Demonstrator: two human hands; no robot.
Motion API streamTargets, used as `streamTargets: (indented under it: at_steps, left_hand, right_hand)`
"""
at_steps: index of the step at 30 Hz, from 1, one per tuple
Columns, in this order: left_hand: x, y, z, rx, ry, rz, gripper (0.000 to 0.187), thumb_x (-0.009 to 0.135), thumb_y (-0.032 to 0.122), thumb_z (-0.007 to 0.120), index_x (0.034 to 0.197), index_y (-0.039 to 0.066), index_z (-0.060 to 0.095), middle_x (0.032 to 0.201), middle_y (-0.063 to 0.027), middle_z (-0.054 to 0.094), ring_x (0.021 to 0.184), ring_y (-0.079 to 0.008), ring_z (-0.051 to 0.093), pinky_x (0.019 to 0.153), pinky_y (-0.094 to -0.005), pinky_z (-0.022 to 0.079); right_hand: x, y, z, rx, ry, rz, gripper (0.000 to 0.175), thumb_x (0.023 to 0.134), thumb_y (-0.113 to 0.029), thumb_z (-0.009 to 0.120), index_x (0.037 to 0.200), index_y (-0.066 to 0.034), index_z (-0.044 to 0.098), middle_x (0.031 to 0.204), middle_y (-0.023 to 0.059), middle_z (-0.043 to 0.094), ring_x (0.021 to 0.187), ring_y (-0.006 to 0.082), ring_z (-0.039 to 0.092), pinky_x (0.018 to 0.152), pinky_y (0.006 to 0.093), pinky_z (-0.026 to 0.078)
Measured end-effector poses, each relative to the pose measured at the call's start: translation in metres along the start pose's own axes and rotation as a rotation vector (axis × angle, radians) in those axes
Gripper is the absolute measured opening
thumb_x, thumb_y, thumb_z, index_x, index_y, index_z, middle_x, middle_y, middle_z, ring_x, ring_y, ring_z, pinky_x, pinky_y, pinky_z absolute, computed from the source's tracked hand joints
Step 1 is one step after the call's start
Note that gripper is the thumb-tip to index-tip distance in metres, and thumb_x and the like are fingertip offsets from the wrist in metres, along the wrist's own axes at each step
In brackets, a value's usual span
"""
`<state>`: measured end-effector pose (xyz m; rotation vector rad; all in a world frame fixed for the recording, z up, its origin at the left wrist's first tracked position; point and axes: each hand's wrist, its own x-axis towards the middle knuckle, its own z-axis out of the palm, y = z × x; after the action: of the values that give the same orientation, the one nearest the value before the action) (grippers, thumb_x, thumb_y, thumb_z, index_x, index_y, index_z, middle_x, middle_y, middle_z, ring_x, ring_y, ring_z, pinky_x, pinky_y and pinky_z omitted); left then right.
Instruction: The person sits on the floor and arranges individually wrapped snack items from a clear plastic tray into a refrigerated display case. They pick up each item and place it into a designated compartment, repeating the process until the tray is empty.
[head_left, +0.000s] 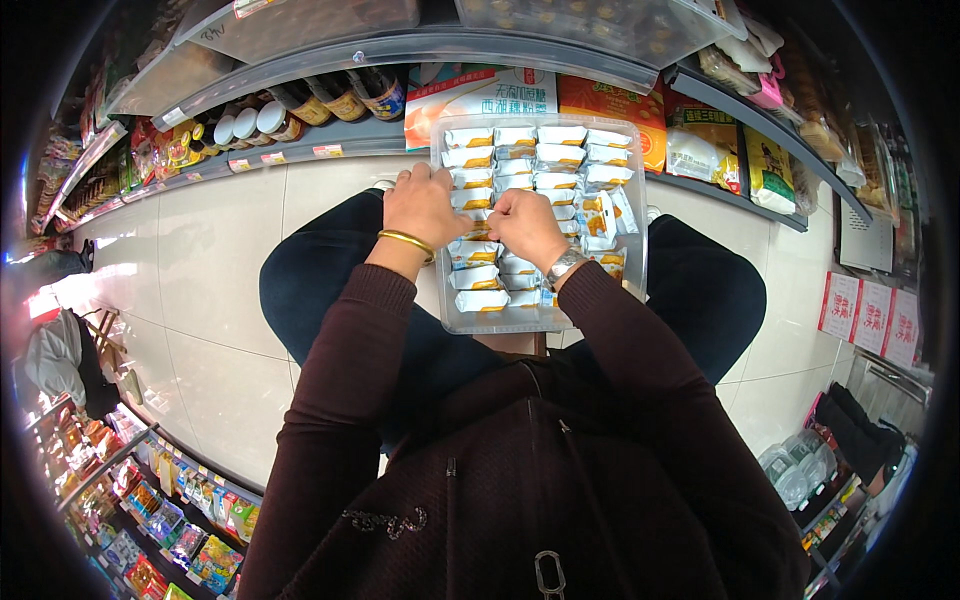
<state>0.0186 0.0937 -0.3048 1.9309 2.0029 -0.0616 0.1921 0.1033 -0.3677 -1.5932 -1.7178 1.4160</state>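
A clear plastic bin (639, 247) stands before me between my knees, holding rows of small white and orange wrapped snack packets (480, 301). My left hand (421, 206) reaches over the bin's left rim, its thumb at a packet in the left column. Close beside it, my right hand (529, 225) has its fingers curled, with the fingertips at the same packet area; whether they pinch a packet is hidden. On the right of the bin, several packets (596, 215) lie askew, and one stands nearly upright.
Beyond the bin runs a grey shelf (352, 142) with jars (279, 121), bottles and bagged goods. A shelf edge (450, 46) with clear bins juts overhead. More snack shelves (187, 525) stand at lower left. A person's clothed body (64, 360) shows at far left, and plastic tubs (796, 469) at lower right.
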Motion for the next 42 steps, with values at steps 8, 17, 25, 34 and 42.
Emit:
streamTargets:
  at_steps: [8,17,25,34,42]
  left_hand:
    - [-0.003,0.007,0.001,0.137,-0.07,-0.006,0.068,0.061,0.033,0.087,0.118,0.012,0.057,0.118,-0.0115,0.055,0.115,-0.031,0.056,0.092,-0.0463,0.047]
    - [-0.004,0.006,0.002,0.132,-0.053,0.0,0.064,0.063,0.031,0.087,0.116,0.011,0.058,0.116,-0.0119,0.056,0.114,-0.0313,0.057,0.091,-0.0462,0.048]
    - [-0.004,0.008,0.0,0.141,-0.064,-0.007,0.065,0.064,0.031,0.087,0.117,0.009,0.057,0.116,-0.0122,0.057,0.114,-0.0317,0.057,0.092,-0.0462,0.048]
    - [-0.003,0.006,0.001,0.119,-0.062,0.003,0.063,0.064,0.03,0.086,0.116,0.009,0.057,0.117,-0.0125,0.056,0.114,-0.0321,0.057,0.092,-0.0464,0.048]
    - [-0.003,0.007,-0.001,0.115,-0.087,-0.012,0.064,0.064,0.029,0.085,0.118,0.009,0.057,0.118,-0.013,0.056,0.116,-0.0324,0.056,0.093,-0.0461,0.047]
  right_hand:
    - [-0.007,-0.007,-0.013,-0.097,-0.068,-0.023,0.018,0.076,-0.017,0.067,0.08,0.0009,0.068,0.079,0.0209,0.068,0.076,0.0367,0.066,0.072,0.0417,0.053]
    - [-0.025,-0.001,-0.013,-0.241,-0.207,-0.136,0.013,0.079,-0.011,0.069,0.085,0.0004,0.068,0.076,0.0154,0.069,0.069,0.0276,0.065,0.066,0.0356,0.052]
    - [-0.028,0.001,-0.01,-0.146,-0.152,-0.11,0.01,0.079,-0.011,0.066,0.076,-0.0018,0.065,0.074,0.0169,0.067,0.07,0.0357,0.065,0.067,0.0418,0.052]
    - [-0.023,0.006,-0.009,-0.083,-0.125,-0.122,0.01,0.079,-0.008,0.066,0.076,0.0007,0.063,0.073,0.0177,0.067,0.07,0.035,0.066,0.067,0.0413,0.053]
    - [-0.024,0.01,-0.003,0.072,-0.081,-0.065,0.006,0.078,-0.003,0.066,0.08,-0.0022,0.061,0.071,0.0148,0.067,0.067,0.0317,0.068,0.064,0.0393,0.054]
